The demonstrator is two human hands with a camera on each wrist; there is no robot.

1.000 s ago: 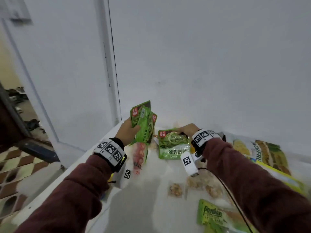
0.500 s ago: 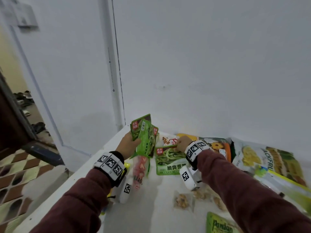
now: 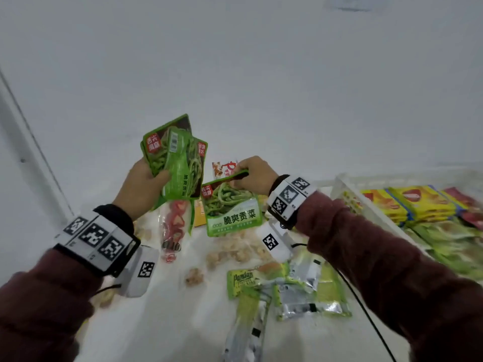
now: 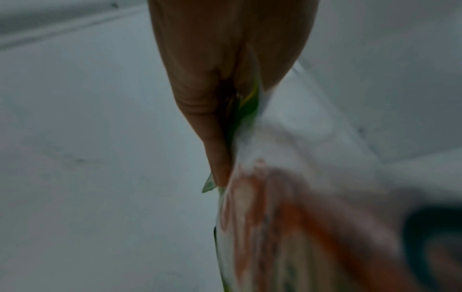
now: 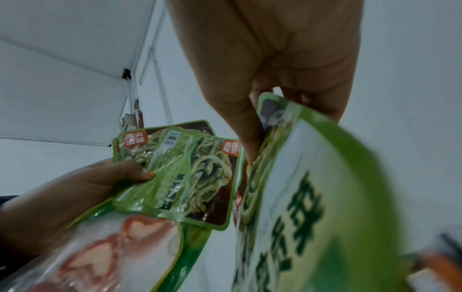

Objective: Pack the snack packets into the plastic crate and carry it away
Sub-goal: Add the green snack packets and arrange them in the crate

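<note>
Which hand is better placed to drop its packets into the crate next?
Right hand: it pinches one green packet and is nearer the white crate. The left hand grips a fanned bunch farther away.

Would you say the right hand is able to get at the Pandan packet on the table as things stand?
Probably not yet: the right hand is pinching a green vegetable packet by its top edge. The Pandan packet lies uncovered below that forearm, so nothing else blocks it.

Not much besides the main stuff tbh. Plain white wall (image 3: 261,61) across the far side, with a pale vertical strip (image 3: 26,131) running down it on the far left and a small dark spot (image 3: 23,160) just beside that. White tabletop (image 3: 162,327) up near, and a thin black cable (image 3: 366,309) trailing across its near right part.
</note>
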